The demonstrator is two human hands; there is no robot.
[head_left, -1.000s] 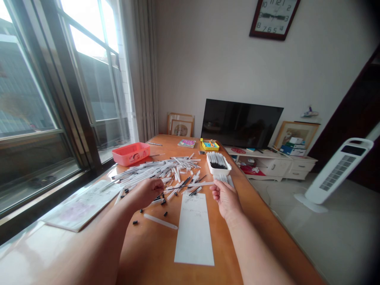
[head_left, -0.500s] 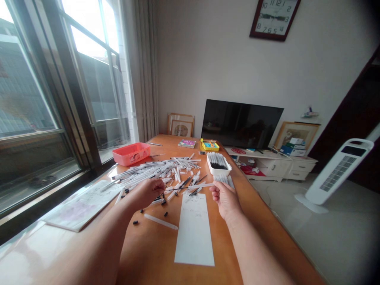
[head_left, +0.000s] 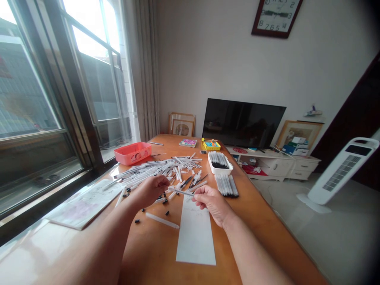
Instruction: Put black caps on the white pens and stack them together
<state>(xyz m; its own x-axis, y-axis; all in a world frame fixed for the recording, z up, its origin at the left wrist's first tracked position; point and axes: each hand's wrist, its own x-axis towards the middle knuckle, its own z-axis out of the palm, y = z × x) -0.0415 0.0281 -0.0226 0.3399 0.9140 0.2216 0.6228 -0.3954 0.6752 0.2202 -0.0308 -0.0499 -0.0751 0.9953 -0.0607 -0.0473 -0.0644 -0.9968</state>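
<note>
The wall clock [head_left: 277, 18] shows numerals 2, 8, 7, 6, 5.

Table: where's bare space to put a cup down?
Bare wood flanks the near end of the white paper strip, reaching the table edge on the right. Crowded: the pen pile between pink tray and white tray.

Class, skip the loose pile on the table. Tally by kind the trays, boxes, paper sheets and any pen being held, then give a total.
Trays: 2 (pink tray, white tray)
Boxes: 1 (yellow box)
Paper sheets: 2 (white strip, printed sheet)
Pens in hand: 1 (held pen)
Total: 6
</note>
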